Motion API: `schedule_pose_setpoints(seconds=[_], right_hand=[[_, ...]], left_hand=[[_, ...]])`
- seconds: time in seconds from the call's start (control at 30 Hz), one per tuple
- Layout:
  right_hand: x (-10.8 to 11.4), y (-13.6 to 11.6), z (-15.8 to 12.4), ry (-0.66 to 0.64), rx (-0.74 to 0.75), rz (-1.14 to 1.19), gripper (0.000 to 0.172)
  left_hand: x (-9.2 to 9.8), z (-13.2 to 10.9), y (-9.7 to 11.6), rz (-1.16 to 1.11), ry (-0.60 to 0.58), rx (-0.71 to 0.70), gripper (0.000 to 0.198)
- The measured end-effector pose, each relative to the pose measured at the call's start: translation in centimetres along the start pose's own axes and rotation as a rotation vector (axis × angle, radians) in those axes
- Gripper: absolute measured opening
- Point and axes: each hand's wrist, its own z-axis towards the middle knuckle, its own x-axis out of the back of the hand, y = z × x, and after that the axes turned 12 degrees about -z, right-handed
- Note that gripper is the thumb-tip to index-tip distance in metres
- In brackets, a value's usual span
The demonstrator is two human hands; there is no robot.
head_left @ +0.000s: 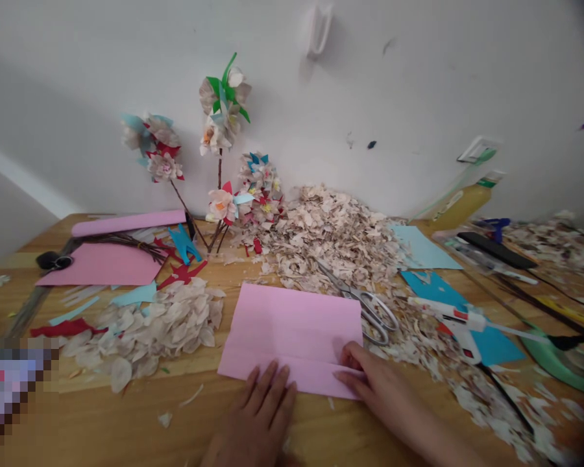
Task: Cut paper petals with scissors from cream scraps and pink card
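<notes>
A sheet of pink paper (296, 324) lies on the wooden table in front of me, with a crease running across its lower part. My left hand (263, 402) rests flat on the paper's near edge, fingers stretched and slightly apart. At the lower right corner, my right hand (370, 379) pinches the paper between thumb and bent fingers. Metal scissors (370, 308) lie just beyond the sheet's right side, their handles close to it. To the left of the sheet is a pile of pale, petal-like pieces (165, 324).
A heap of pale scraps (331, 233) spreads along the wall. Flowers on twigs (219, 130) stand at the back left. A hot glue gun (462, 324) lies on blue paper (499, 347) at right, near a yellow bottle (462, 204). Another pink sheet (111, 266) lies left.
</notes>
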Motion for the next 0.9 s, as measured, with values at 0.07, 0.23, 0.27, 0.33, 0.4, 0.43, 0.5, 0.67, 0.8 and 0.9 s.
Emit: schedule_pose_setpoints(seconds=[0.07, 0.23, 0.27, 0.33, 0.4, 0.43, 0.5, 0.67, 0.8, 0.9], right_hand=[[-0.1, 0.1, -0.1, 0.007, 0.000, -0.001, 0.005], [-0.7, 0.2, -0.1, 0.027, 0.004, -0.027, 0.005], [-0.8, 0.2, -0.1, 0.032, 0.000, -0.038, 0.004], [-0.9, 0.2, -0.1, 0.041, -0.013, -0.060, 0.004], [-1.0, 0.3, -0.2, 0.055, -0.023, -0.083, 0.005], [-1.1, 0.4, -0.3, 0.066, -0.026, -0.094, 0.006], [-1.3, 0.6, -0.6, 0.102, -0.024, -0.124, 0.008], [-2.5, 1.9, -1.1, 0.265, 0.002, -0.278, 0.021], [-3.1, 2.4, -1.0, 0.434, 0.095, -0.358, 0.022], [-2.9, 2.4, -0.3, 0.539, 0.165, -0.402, 0.023]], left_hand=[[-0.1, -0.1, 0.0, -0.010, 0.011, 0.003, 0.074], [0.2, 0.1, 0.0, -0.021, -0.002, 0.018, 0.072], [0.3, 0.2, -0.1, -0.030, -0.011, 0.016, 0.072], [0.5, 0.2, -0.3, -0.045, -0.020, 0.005, 0.072], [0.6, 0.3, -0.5, -0.050, -0.017, -0.011, 0.073], [0.5, 0.3, -0.5, -0.050, -0.020, -0.014, 0.073], [0.4, 0.2, -0.6, -0.043, -0.023, -0.007, 0.073], [0.1, 0.3, -0.2, -0.004, 0.006, 0.060, 0.071], [0.7, 0.7, -0.2, 0.002, 0.013, 0.064, 0.075], [1.1, 0.9, -0.3, -0.034, -0.010, 0.095, 0.079]])
